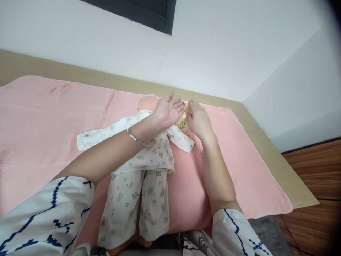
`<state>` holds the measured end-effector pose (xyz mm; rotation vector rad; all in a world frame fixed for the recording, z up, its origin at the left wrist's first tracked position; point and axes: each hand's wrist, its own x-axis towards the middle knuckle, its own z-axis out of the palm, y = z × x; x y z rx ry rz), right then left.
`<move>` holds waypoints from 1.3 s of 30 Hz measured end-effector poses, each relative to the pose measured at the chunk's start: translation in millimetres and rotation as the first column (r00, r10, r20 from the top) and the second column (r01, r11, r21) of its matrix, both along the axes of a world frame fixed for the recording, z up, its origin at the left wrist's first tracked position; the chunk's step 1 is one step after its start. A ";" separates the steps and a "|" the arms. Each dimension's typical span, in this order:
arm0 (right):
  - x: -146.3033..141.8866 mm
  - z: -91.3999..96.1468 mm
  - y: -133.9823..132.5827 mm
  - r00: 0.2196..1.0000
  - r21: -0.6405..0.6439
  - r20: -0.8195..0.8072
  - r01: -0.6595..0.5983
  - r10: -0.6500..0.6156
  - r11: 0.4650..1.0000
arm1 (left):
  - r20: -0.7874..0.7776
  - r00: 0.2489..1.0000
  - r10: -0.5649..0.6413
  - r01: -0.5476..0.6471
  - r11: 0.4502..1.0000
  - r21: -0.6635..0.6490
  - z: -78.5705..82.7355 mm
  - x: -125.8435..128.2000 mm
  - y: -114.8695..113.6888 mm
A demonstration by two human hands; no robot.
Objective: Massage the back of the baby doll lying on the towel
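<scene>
Pink towelling covers most of a tan surface that runs into the corner of a white-walled room, with wooden flooring showing past its right edge.

Nearest the camera, two white sleeves with a blue zigzag print, one on the left and one on the right, frame the near edge. Between them the baby doll lies on its back on the towel. Its printed trouser legs point at the near edge and its jacket sleeves are spread out flat to both sides.

Further in, the forearms cross over the doll's chest. The left wrist carries a thin silver bangle.

The left hand is released, with the palm turned up and the fingers together. It hovers over the doll's shoulders and grasps nothing. Just beside it, the right hand is wrapped round an amber bottle. The bottle is tilted, its top end leaning toward the upturned palm. That pairing of a flat, cupped palm and a tipped bottle reads as a pose for catching what comes out, held over the doll and not over the bare towel.

Behind the hands the doll's bare head lies toward the far edge, mostly hidden by the left hand. Beyond it stands the white wall, with a dark window frame at the top.
</scene>
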<state>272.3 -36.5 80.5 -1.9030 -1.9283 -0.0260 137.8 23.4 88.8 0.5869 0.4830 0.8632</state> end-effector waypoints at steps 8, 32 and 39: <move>-13.0 -0.4 -3.8 0.988 0.009 0.093 0.125 -0.125 0.992 | 0.055 0.994 -0.095 0.092 0.995 0.046 6.2 -54.5 -36.4; -123.9 -3.3 -128.2 0.832 0.231 0.332 -0.528 0.443 0.817 | 0.438 0.772 -0.461 0.523 0.852 -0.024 10.9 -156.9 -140.2; -125.4 -9.7 -129.4 0.846 0.231 0.247 -0.525 0.473 0.819 | 0.310 0.836 -0.453 0.514 0.844 -0.152 2.7 -148.2 -156.4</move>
